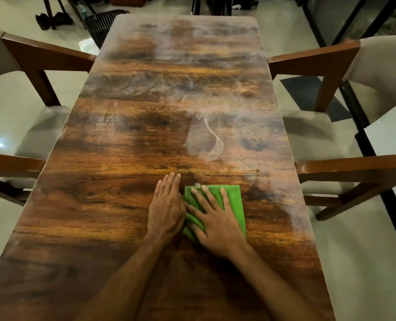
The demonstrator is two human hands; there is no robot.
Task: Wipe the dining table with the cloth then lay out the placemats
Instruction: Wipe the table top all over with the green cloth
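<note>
A long wooden table [146, 140] runs away from the camera, its dark, streaky grain glossy in places and hazy with pale smears toward the far end and along the right edge. One thin, curling white streak [212, 137] stands out on the surface a little right of the middle. Near the near end, slightly right of the centre line, lies a folded green cloth [235, 202], flat on the wood, with a small pale tag at its far edge. The right hand [215, 224] lies palm down on top of the cloth with the fingers spread wide, pressing it to the table rather than gripping it. The left hand [167, 209] is also flat and open, fingers held close together and pointing toward the far end; it rests on the bare wood just beside the cloth's left edge, its side touching the cloth and the right hand's thumb. Both bare forearms reach in from the near edge. Wooden chairs with pale cushions stand along both long sides: two on the left [37, 56] and two on the right [319, 61].
</note>
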